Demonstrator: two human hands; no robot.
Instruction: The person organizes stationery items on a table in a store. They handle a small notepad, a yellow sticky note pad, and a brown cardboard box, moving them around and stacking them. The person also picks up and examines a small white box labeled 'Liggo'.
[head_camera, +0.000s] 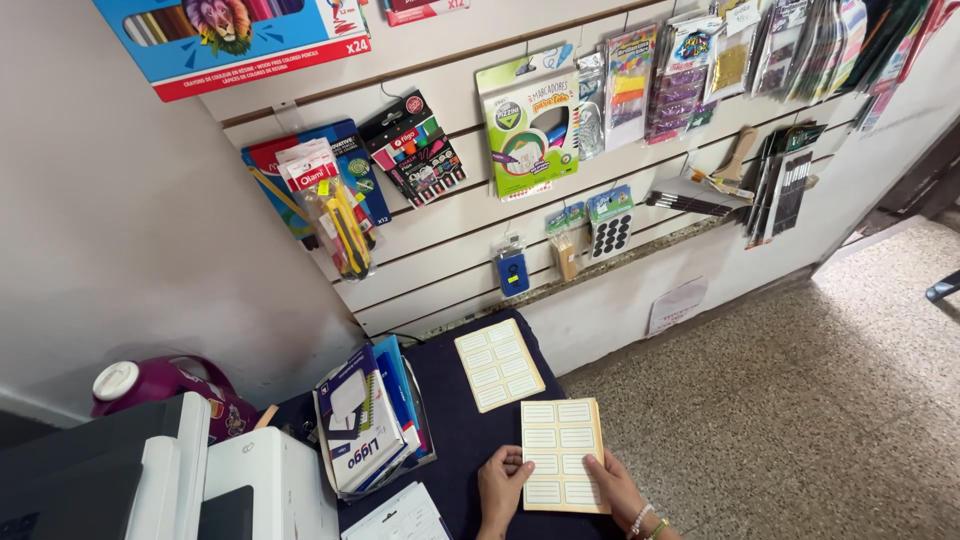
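Observation:
A cream sheet of blank rectangular labels (561, 452) lies on the dark blue table (460, 425) near its right edge. My left hand (502, 485) rests on the table with its fingers touching the sheet's left edge. On the other side, my right hand (617, 490), wearing bead bracelets at the wrist, presses on the sheet's lower right corner. A second, similar label sheet (498, 364) lies farther back on the table, apart from both hands.
A rack of notebooks and pads (368, 418) stands left of the sheets. A white printer (268, 482), a dark machine (95, 480) and a purple jug (170, 385) fill the left. Stationery packs hang on the slat wall (470, 215). Speckled floor (800, 400) lies right.

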